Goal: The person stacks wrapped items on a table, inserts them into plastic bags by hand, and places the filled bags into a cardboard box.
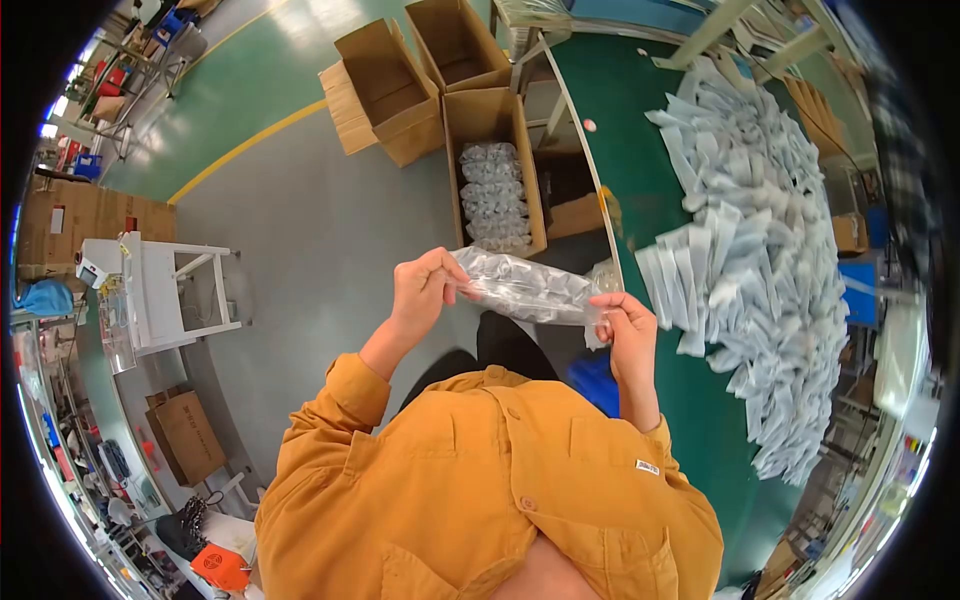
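Observation:
A clear plastic bag (530, 287) with several pale items inside stretches between my two hands in front of my body. My left hand (425, 290) pinches its left end, and my right hand (626, 325) grips the right end, where loose film hangs down. What exactly is in the bag I cannot make out. Just beyond the bag, an open cardboard box (535, 185) holds several similar filled clear bags (493, 195) in rows. To the right, a large pile of pale wrapped pieces (765, 250) lies on the green table (640, 170).
Two more open cardboard boxes, a near one (415, 140) and a far one (460, 45), stand on the floor ahead. A white stand with a machine (150, 290) is at the left. Below it sits a closed carton (187, 437). The table's edge runs along my right side.

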Motion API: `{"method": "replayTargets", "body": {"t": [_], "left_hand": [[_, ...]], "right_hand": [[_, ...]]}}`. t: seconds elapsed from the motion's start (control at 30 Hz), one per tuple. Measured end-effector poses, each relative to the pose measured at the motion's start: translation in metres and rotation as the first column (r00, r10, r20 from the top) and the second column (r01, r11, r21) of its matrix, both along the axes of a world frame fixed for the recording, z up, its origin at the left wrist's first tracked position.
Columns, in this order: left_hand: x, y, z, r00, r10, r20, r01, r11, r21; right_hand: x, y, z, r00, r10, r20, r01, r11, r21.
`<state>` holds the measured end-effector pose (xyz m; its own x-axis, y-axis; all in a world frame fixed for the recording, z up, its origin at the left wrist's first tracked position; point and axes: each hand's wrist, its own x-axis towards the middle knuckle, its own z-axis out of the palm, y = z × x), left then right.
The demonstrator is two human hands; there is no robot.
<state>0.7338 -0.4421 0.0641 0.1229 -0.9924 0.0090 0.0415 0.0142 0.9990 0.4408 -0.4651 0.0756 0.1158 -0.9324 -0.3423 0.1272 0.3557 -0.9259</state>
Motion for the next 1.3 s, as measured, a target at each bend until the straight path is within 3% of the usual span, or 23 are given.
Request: {"method": "replayTargets", "body": {"t": [0.13,0.37,0.4,0.53,0.7,0.8,0.9,0.93,1.03,1.1,1.23,1.3], "left_hand": [[0.027,-0.08,-0.023,0.981,0.001,0.195,-0.01,0.999,0.044],[0.078,-0.237,-0.078,0.99,0.024,0.139,-0.029,0.999,0.033],[0.09,-0.259,-0.092,0.984,0.005,0.175,-0.016,0.998,0.059],[0.138,-0.342,-0.159,0.961,-0.131,0.244,0.115,0.99,0.078],[0.182,-0.427,-0.224,0.942,-0.261,0.209,0.223,0.957,0.187],[0.201,-0.465,-0.257,0.916,-0.327,0.234,0.279,0.936,0.216],[0.21,-0.488,-0.288,0.9,-0.36,0.244,0.313,0.926,0.212],[0.214,-0.492,-0.298,0.897,-0.367,0.246,0.321,0.924,0.208],[0.222,-0.504,-0.326,0.819,-0.422,0.388,0.357,0.905,0.229],[0.223,-0.504,-0.354,0.696,-0.48,0.533,0.389,0.877,0.283],[0.218,-0.51,-0.402,0.284,-0.581,0.763,0.471,0.777,0.416],[0.215,-0.512,-0.42,0.115,-0.591,0.798,0.525,0.718,0.457]], "right_hand": [[0.029,-0.089,-0.023,0.999,0.023,-0.044,-0.023,1.0,-0.004],[0.1,-0.227,-0.091,0.975,-0.05,-0.214,0.043,0.998,-0.037],[0.113,-0.245,-0.099,0.956,-0.055,-0.287,0.045,0.998,-0.04],[0.158,-0.312,-0.169,0.953,-0.099,-0.285,0.1,0.995,-0.013],[0.203,-0.397,-0.235,0.893,-0.104,-0.438,0.127,0.992,0.025],[0.22,-0.435,-0.268,0.816,-0.075,-0.573,0.145,0.986,0.077],[0.237,-0.46,-0.297,0.833,-0.16,-0.53,0.224,0.973,0.059],[0.243,-0.468,-0.297,0.799,-0.119,-0.589,0.193,0.979,0.065],[0.257,-0.487,-0.33,0.779,-0.113,-0.617,0.18,0.983,0.047],[0.262,-0.498,-0.354,0.768,-0.11,-0.631,0.142,0.99,0.001],[0.266,-0.514,-0.419,0.777,-0.078,-0.625,0.132,0.99,0.04],[0.267,-0.516,-0.443,0.771,-0.043,-0.635,0.106,0.992,0.062]]}}
